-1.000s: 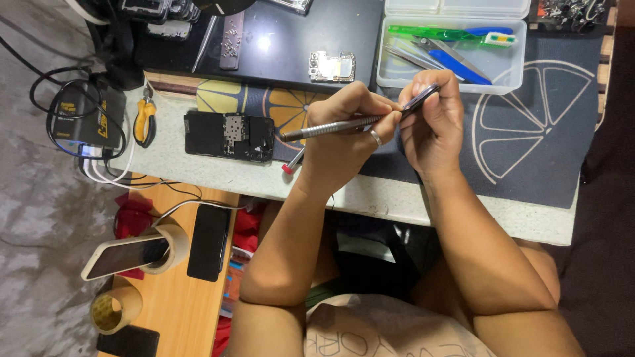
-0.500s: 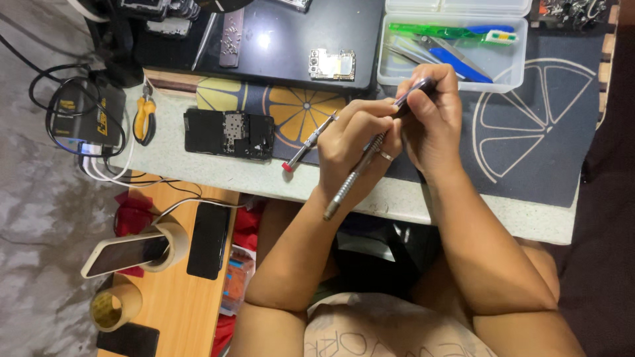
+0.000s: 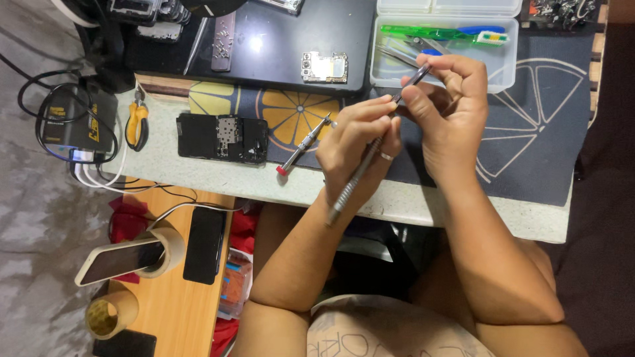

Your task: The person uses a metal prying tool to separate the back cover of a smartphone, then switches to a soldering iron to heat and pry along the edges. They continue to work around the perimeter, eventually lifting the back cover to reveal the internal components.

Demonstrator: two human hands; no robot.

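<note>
Since a second ago the grey precision screwdriver [image 3: 362, 170] has swung from lying level to steeply tilted, handle end toward the near table edge. Left hand [image 3: 357, 142] wraps its shaft; right hand [image 3: 446, 109] pinches the far tip, fingers narrow. Best to keep the shaft steady while working the tip (grip low). Yellow-labelled black box [image 3: 76, 119] sits far left; clear plastic tray [image 3: 506, 73] far right.

Both hands meet above the tabletop [image 3: 463, 215] near its front edge. The left hand [image 3: 354, 149] and right hand [image 3: 446, 109] together grip a slim grey screwdriver [image 3: 370, 158]. An opened phone [image 3: 221, 137] lies toward the left edge.
</note>
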